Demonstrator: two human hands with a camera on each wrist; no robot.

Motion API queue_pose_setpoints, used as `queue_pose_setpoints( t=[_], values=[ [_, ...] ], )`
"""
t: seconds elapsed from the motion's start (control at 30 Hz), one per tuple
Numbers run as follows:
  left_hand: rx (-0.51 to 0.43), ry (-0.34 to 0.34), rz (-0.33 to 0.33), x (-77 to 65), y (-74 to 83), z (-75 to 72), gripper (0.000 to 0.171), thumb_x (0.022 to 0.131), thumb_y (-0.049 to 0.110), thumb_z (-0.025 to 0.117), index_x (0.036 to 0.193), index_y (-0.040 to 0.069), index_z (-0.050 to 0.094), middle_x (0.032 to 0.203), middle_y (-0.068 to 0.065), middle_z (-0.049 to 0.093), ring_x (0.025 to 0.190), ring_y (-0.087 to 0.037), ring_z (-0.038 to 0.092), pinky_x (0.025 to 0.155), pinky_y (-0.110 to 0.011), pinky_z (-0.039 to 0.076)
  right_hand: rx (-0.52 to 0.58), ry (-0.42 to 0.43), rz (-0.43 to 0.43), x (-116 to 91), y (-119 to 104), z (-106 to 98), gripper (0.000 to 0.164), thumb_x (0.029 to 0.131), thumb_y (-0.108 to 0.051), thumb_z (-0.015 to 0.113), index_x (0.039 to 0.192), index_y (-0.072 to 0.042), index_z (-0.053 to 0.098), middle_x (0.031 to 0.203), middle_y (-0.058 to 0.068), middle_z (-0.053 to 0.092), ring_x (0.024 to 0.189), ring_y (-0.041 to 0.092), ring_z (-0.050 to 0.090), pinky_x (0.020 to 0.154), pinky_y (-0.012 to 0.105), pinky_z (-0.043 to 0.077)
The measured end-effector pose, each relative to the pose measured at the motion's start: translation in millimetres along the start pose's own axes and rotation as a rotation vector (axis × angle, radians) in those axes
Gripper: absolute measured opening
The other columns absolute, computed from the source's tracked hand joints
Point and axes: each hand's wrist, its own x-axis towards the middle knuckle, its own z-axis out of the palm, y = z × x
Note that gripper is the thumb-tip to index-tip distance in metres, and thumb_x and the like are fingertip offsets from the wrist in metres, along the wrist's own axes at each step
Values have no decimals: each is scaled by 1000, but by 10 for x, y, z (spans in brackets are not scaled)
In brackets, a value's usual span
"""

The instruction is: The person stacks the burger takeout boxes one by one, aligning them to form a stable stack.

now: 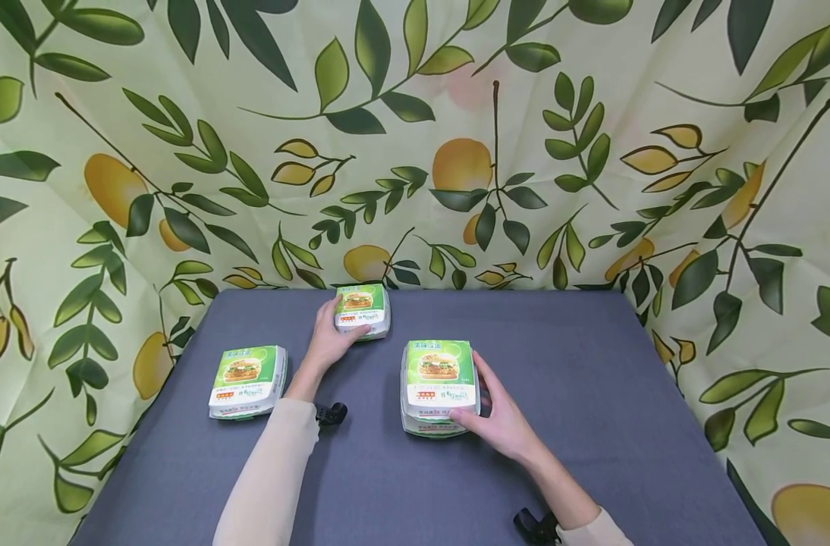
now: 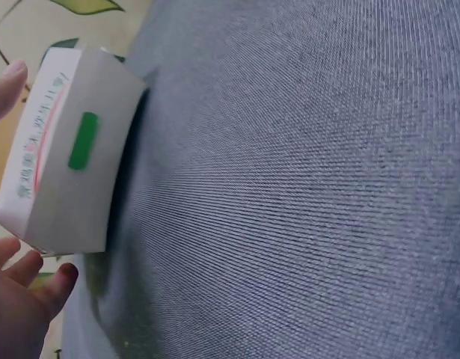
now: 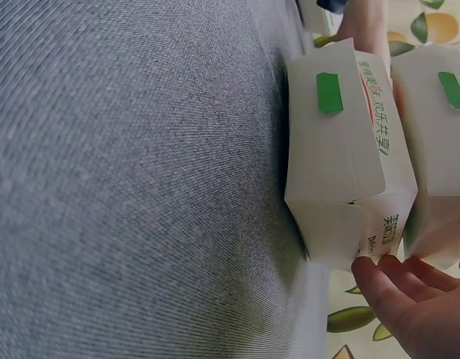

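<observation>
My left hand (image 1: 331, 340) reaches round the near left corner of a green and white burger box (image 1: 362, 305) at the table's back. In the left wrist view its fingertips (image 2: 28, 265) lie right at the box's corner, while the thumb (image 2: 4, 93) stands apart above the lid edge. Two burger boxes are stacked near the middle. My right hand (image 1: 500, 413) grips the upper box (image 1: 438, 379) at its right side, thumb at the front corner. In the right wrist view its fingertips (image 3: 370, 273) touch the lower box (image 3: 338, 149) near the seam.
Another burger box (image 1: 247, 381) sits on the left of the blue-grey table (image 1: 592, 356), close to my left forearm. A leaf-patterned cloth (image 1: 456, 152) hangs behind the table and along both sides. Black wrist straps (image 1: 331, 414) show at both wrists.
</observation>
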Motion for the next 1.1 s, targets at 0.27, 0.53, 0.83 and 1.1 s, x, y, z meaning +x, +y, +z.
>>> queue_pose_setpoints(
  t=[0.27, 0.53, 0.83, 1.1],
  values=[
    [-24, -7, -16, 121, -36, 51, 108, 83, 32, 85, 163, 10, 17, 166, -23, 12, 152, -40, 16, 121, -52, 17, 8, -4, -10, -15, 0, 1, 101, 87, -27, 82, 164, -16, 17, 156, 12, 39, 136, 26, 43, 107, 51, 42],
    [17, -48, -44, 132, -87, 54, 108, 82, 30, 87, 163, 7, 19, 167, -24, 9, 152, -41, 13, 121, -52, 17, 22, -13, -15, -22, -4, 15, 101, 87, -26, 82, 164, -15, 17, 156, 13, 38, 136, 28, 43, 107, 45, 43],
    [48, -40, -39, 59, -28, 32, 107, 80, 34, 88, 162, 9, 24, 165, -22, 17, 151, -39, 19, 121, -51, 18, 15, -6, -14, -17, 4, 16, 101, 87, -26, 82, 164, -16, 17, 154, 11, 41, 134, 26, 43, 106, 46, 43],
    [56, -13, 15, -16, 93, -14, 106, 79, 36, 88, 161, 9, 27, 164, -21, 19, 149, -39, 24, 119, -53, 21, 14, -1, -34, -4, 7, 13, 101, 86, -26, 82, 164, -17, 18, 146, 8, 47, 128, 25, 46, 104, 46, 44]
  ],
)
